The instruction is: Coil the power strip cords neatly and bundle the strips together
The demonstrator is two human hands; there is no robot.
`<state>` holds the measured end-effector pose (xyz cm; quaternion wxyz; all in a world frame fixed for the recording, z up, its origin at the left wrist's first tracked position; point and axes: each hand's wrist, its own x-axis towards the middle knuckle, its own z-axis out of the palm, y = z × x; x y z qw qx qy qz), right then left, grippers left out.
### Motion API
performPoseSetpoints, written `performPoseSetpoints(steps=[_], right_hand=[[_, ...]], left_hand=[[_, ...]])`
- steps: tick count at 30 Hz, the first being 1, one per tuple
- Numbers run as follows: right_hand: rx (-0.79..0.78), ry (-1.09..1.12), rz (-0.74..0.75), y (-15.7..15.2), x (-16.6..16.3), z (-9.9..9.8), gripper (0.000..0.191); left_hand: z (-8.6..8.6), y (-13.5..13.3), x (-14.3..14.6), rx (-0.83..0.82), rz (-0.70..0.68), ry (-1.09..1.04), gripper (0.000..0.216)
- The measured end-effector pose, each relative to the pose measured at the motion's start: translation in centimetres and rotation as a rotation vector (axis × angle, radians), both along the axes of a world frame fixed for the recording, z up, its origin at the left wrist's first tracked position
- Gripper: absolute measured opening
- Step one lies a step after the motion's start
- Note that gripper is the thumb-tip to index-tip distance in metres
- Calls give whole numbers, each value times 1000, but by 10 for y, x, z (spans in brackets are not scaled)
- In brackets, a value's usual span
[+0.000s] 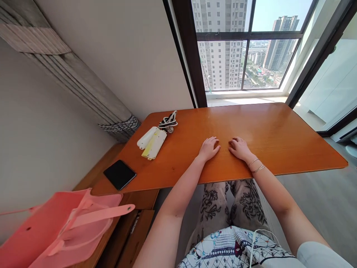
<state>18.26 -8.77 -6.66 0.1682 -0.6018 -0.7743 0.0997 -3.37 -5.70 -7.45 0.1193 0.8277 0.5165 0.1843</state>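
My left hand (209,148) rests on the orange-brown wooden table (256,123), fingers stretched out and nothing in them. To its right, a short gap away, my right hand (240,148) lies on the same tabletop, also without anything in it, its fingers loosely bent and apart. Two thin bracelets (257,165) circle my right wrist. On the table left of my left hand are two white power strips (155,144), one with a yellowish side, and a bundled cable (169,121) behind them. A black tablet (119,174) lies near the table's left front edge.
A pink bag (55,227) with a strap stands at the lower left on a wooden cabinet (139,230). Beyond the table is a dark-framed window (249,36) with tall buildings outside. A grey curtain (83,82) hangs at the left against the wall.
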Motion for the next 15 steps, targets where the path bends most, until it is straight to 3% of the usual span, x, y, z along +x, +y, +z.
performPoseSetpoints(steps=[11, 13, 15], right_hand=[[37, 122, 17, -2, -5, 4, 29], [160, 300, 94, -3, -4, 20, 20], [391, 537, 180, -7, 4, 48, 15]], left_hand=[[-2, 2, 0, 10, -4, -22, 37], [-1, 2, 0, 5, 2, -20, 38], [-1, 2, 0, 7, 5, -26, 38]])
